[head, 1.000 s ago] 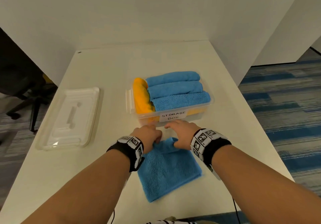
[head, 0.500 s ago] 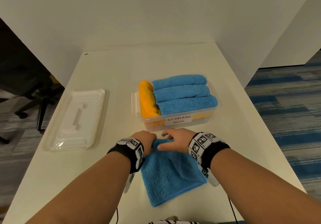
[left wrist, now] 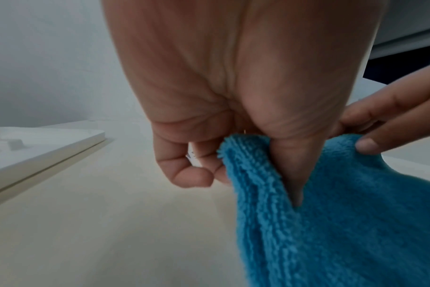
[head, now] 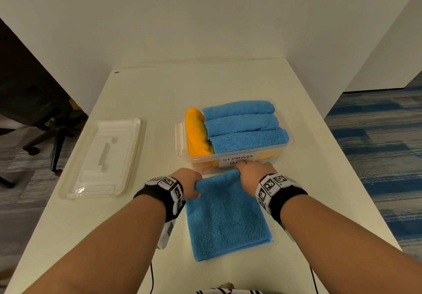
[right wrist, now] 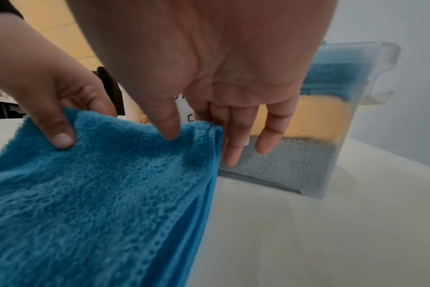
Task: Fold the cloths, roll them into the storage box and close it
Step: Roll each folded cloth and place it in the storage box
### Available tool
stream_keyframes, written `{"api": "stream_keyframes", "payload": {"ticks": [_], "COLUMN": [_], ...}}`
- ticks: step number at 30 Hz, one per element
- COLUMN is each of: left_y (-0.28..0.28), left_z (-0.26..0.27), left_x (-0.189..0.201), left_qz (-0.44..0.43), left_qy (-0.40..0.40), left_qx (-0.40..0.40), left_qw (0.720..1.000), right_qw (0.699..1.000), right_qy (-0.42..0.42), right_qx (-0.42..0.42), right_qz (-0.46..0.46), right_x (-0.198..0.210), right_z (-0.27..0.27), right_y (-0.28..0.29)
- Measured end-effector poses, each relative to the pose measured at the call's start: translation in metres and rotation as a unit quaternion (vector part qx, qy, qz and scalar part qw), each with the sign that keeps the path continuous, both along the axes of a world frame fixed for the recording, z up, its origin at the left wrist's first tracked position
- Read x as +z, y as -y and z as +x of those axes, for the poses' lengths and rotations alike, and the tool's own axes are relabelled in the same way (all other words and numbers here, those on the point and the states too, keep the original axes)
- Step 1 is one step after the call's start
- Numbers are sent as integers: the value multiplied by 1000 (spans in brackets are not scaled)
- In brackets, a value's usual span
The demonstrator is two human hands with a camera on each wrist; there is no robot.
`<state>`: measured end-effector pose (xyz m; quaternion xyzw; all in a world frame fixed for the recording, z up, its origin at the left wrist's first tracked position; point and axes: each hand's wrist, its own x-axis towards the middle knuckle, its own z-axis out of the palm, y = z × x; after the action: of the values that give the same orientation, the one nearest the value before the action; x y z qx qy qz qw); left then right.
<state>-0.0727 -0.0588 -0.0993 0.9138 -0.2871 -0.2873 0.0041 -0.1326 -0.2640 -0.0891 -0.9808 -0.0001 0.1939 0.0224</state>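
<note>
One clear plastic lid (head: pixel 100 156), shallow and rectangular with a moulded recess, lies at the left of your white table (head: pixel 159 92), well apart from everything else. Your left hand (head: pixel 186 183) pinches the far left corner of the one loose blue cloth (head: pixel 226 216), thumb pressed on top of the pile and fingers curled beneath. That cloth is folded into a fluffy terry rectangle; its far edge is lifted between your two hands while the rest lies flat on the table toward you. Your right hand (head: pixel 255 171) pinches the far right corner, thumb on top, with its outer fingers hanging straight against the box front. Just beyond the lifted edge stands the one translucent storage box (head: pixel 180 134), open, with a handwritten label. In its top layer you have three blue rolls (head: pixel 242 124) side by side and one orange roll (head: pixel 196 131) set crosswise at their left.
</note>
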Motion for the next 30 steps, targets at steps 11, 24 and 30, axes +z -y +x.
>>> {"api": "stream_keyframes", "payload": {"ticks": [11, 24, 30], "left_y": [-4, 2, 3], "left_z": [1, -4, 0], "left_x": [-2, -5, -6], "left_qz": [0, 55, 26], "left_qy": [-2, -47, -58], "left_qx": [4, -78, -40], "left_qw": [1000, 994, 997], "right_qw": [997, 991, 992], "right_qy": [7, -39, -62], "right_qx": [45, 123, 106], "right_qz": [55, -19, -6], "right_x": [-7, -12, -13], "right_z": [-5, -4, 4], "right_y": [8, 12, 9]}}
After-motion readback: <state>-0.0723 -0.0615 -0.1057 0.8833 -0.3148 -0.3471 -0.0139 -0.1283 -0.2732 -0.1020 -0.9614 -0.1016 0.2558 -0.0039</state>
